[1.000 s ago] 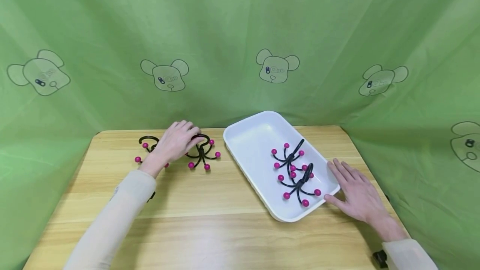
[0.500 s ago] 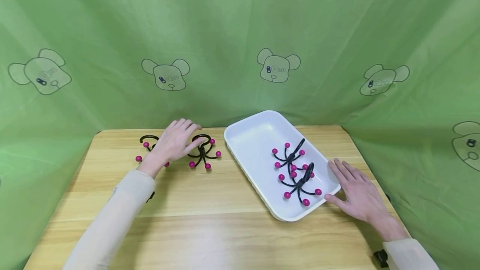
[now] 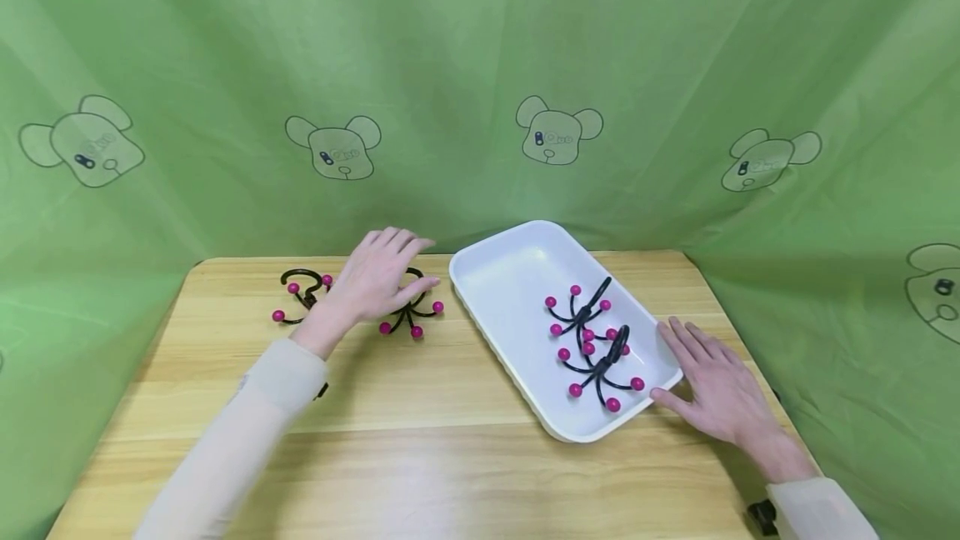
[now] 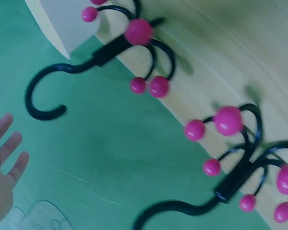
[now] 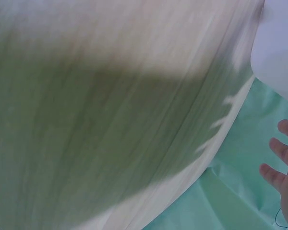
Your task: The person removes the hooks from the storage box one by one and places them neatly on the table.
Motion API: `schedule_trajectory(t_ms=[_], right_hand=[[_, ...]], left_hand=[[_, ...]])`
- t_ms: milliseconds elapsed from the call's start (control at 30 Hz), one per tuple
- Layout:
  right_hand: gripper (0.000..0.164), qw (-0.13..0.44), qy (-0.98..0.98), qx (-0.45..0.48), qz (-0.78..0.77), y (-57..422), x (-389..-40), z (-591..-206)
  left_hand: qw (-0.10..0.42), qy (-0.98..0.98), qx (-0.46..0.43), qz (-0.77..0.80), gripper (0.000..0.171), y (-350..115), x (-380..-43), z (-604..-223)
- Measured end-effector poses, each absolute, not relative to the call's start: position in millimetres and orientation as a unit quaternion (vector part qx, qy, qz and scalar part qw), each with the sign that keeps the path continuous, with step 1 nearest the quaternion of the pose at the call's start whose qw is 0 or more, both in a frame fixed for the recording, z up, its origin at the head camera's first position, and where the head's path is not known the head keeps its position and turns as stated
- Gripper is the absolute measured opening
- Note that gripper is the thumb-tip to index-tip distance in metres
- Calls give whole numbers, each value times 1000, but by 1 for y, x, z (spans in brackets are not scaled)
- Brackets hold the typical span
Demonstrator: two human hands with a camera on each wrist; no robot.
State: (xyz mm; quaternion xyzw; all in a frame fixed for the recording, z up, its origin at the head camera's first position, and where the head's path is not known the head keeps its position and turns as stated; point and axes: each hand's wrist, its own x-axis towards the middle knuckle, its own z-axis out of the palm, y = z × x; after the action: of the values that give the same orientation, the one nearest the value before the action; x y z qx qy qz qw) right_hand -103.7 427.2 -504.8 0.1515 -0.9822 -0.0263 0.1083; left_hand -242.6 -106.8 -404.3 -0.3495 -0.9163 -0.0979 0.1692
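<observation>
In the head view my left hand (image 3: 375, 277) reaches over the back left of the table, fingers extended and holding nothing. Partly behind it stands a black claw hook (image 3: 408, 311) with pink ball tips. The left wrist view shows the fingers (image 4: 18, 167) apart from this claw hook (image 4: 113, 50). Left of the hand is a second claw hook (image 3: 309, 298), also seen as a claw hook (image 4: 233, 182) in the wrist view. My right hand (image 3: 716, 390) lies with straight fingers against the near right corner of a white tray (image 3: 495, 340).
Two more claw hooks (image 3: 600, 369) lie inside the tray, overlapping each other. A green curtain (image 3: 450, 107) with mouse-head drawings hangs around the wooden table (image 3: 405, 457), right up to its back edge.
My left hand has shifted right and a little away, now covering more of the nearer claw hook and uncovering the leftmost one. The right hand and tray stay put.
</observation>
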Motion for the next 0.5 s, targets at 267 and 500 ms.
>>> schedule_trajectory(t_ms=[267, 500], right_hand=[[109, 108, -981, 156, -26, 427, -104, -504], [109, 110, -981, 156, -26, 427, -104, -504]], left_hand=[[179, -908, -366, -96, 63, -81, -242, -398], [169, -905, -384, -76, 65, -50, -240, -393]])
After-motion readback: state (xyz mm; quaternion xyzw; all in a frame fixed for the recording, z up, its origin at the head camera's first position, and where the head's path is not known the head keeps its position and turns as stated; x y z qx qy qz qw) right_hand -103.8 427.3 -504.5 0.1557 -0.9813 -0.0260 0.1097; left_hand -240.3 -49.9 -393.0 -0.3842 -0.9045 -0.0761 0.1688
